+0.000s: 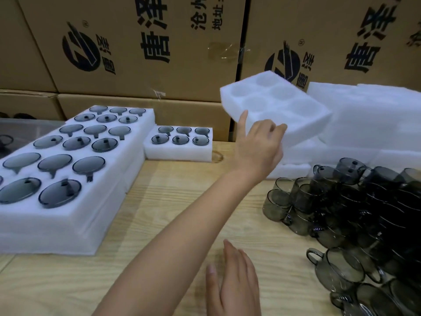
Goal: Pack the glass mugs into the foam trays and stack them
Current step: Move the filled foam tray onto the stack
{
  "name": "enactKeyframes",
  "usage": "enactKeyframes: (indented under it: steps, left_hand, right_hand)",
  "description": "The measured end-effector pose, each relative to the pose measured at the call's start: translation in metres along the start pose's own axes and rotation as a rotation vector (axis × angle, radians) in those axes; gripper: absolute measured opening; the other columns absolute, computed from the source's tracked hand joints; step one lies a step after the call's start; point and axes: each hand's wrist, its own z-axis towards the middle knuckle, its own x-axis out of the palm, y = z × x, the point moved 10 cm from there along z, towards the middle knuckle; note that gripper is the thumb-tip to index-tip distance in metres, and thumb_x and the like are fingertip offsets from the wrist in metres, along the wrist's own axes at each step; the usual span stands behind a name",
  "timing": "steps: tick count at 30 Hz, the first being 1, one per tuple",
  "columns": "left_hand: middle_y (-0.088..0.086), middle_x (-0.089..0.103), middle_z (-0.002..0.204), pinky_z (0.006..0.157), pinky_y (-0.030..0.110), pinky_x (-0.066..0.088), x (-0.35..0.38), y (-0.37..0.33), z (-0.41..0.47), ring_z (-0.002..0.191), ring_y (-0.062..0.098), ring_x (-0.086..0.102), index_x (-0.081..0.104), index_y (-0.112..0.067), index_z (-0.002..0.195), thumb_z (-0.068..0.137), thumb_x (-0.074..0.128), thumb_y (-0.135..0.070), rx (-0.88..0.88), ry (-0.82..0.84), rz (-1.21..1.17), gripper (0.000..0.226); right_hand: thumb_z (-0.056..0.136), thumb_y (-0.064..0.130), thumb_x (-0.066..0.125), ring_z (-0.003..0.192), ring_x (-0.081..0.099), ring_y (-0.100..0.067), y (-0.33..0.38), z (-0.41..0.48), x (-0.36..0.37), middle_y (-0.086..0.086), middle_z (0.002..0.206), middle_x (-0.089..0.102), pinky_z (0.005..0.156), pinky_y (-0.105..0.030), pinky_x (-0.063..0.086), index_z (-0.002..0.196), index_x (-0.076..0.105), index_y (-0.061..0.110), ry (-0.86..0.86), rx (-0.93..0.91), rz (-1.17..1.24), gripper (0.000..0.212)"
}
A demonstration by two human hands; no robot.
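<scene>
Left hand [257, 147] holds, in a 1-edge grip, the empty 6-pocket foam tray [280, 103], tilted behind the loose glass mugs [364, 213]; right hand [234, 277], fingers straight, sits left of the mugs; risk: the tray could slip or sweep into the mugs.

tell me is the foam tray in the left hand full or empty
Empty: the pockets of the foam tray gripped by the left hand show only bare white foam.

On the table [182, 201] I see filled trays [107, 197] at left, mugs [330, 201] heaped at right, empty trays [376, 124] stacked behind the mugs, a lifted tray [273, 103] above that stack, cartons [141, 71] along the back.
</scene>
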Motion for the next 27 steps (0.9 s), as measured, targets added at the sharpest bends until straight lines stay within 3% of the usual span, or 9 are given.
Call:
enactKeyframes:
  steps: [3,6,11,14,16,19,22,24,27]
  left_hand:
    - [0.003,0.065,0.085,0.105,0.045,0.032,-0.051,-0.015,-0.043,0.077,0.023,0.062,0.071,-0.011,0.104,0.078,0.065,-0.018,0.003,-0.115,0.075,0.027]
    - [0.001,0.065,0.08,0.098,0.04,0.036,-0.089,-0.022,-0.093,0.071,0.021,0.062,0.073,-0.012,0.1,0.078,0.066,-0.017,0.003,-0.122,0.194,0.024]
    - [0.002,0.066,0.081,0.093,0.039,0.038,-0.121,-0.021,-0.186,0.072,0.021,0.064,0.073,-0.012,0.101,0.077,0.066,-0.02,-0.085,0.019,0.306,0.026]
    - [0.002,0.065,0.081,0.089,0.039,0.038,-0.124,-0.037,-0.231,0.072,0.022,0.064,0.073,-0.012,0.101,0.076,0.061,-0.022,-0.133,0.144,0.254,0.03]
    - [0.003,0.066,0.083,0.088,0.038,0.038,-0.123,-0.053,-0.251,0.072,0.023,0.064,0.072,-0.01,0.104,0.076,0.057,-0.025,-0.157,0.21,0.171,0.035]
    - [0.002,0.069,0.096,0.098,0.044,0.035,-0.135,-0.066,-0.257,0.087,0.019,0.064,0.069,-0.009,0.11,0.08,0.054,-0.03,-0.161,0.182,0.019,0.04]
    - [0.005,0.061,0.124,0.109,0.05,0.022,-0.169,-0.034,-0.251,0.118,0.019,0.05,0.057,-0.01,0.124,0.087,0.046,-0.03,-0.192,0.013,-0.069,0.044]
    - [0.008,0.052,0.133,0.11,0.043,0.021,-0.193,0.028,-0.268,0.125,0.023,0.04,0.049,-0.006,0.131,0.09,0.043,-0.031,-0.493,-0.143,-0.133,0.048]
    - [0.003,0.031,0.151,0.108,0.02,0.018,-0.189,0.109,-0.323,0.139,0.015,0.028,0.029,-0.013,0.147,0.103,0.036,-0.029,-1.133,-0.245,-0.504,0.048]
  right_hand:
    - [0.088,0.041,0.024,0.135,0.033,-0.013,-0.015,-0.002,0.007,0.008,0.144,0.036,0.105,-0.011,0.015,0.142,0.03,0.015,0.05,0.112,0.244,0.061]
    - [0.099,0.024,0.036,0.127,0.038,-0.009,-0.035,-0.008,-0.007,0.005,0.134,0.045,0.098,-0.01,0.022,0.139,0.039,0.014,-0.111,0.271,0.562,0.041]
    - [0.1,0.012,0.037,0.102,0.044,0.022,-0.057,-0.03,-0.035,0.0,0.124,0.052,0.079,0.005,0.03,0.126,0.049,0.014,-0.364,0.418,0.82,0.029]
    - [0.099,0.018,0.038,0.106,0.044,0.019,-0.063,-0.046,-0.046,0.004,0.122,0.054,0.082,0.003,0.03,0.124,0.05,0.018,-0.425,0.404,0.867,0.028]
    - [0.1,0.019,0.039,0.11,0.046,0.013,-0.066,-0.055,-0.047,0.009,0.122,0.055,0.085,0.0,0.032,0.119,0.052,0.025,-0.372,0.4,0.9,0.024]
    - [0.099,0.02,0.043,0.116,0.048,0.003,-0.07,-0.063,-0.047,0.015,0.121,0.055,0.088,-0.009,0.034,0.113,0.055,0.033,-0.252,0.412,0.933,0.022]
    - [0.098,0.022,0.045,0.114,0.047,0.006,-0.073,-0.07,-0.046,0.013,0.128,0.054,0.083,-0.003,0.034,0.123,0.053,0.026,-0.164,0.436,0.992,0.026]
    - [0.098,0.025,0.046,0.113,0.044,0.013,-0.071,-0.074,-0.044,0.014,0.133,0.05,0.084,-0.001,0.032,0.13,0.05,0.024,-0.112,0.435,0.978,0.033]
    - [0.097,0.026,0.047,0.125,0.04,0.003,-0.064,-0.074,-0.038,0.012,0.14,0.044,0.099,-0.013,0.031,0.138,0.043,0.023,-0.021,0.406,0.959,0.041]
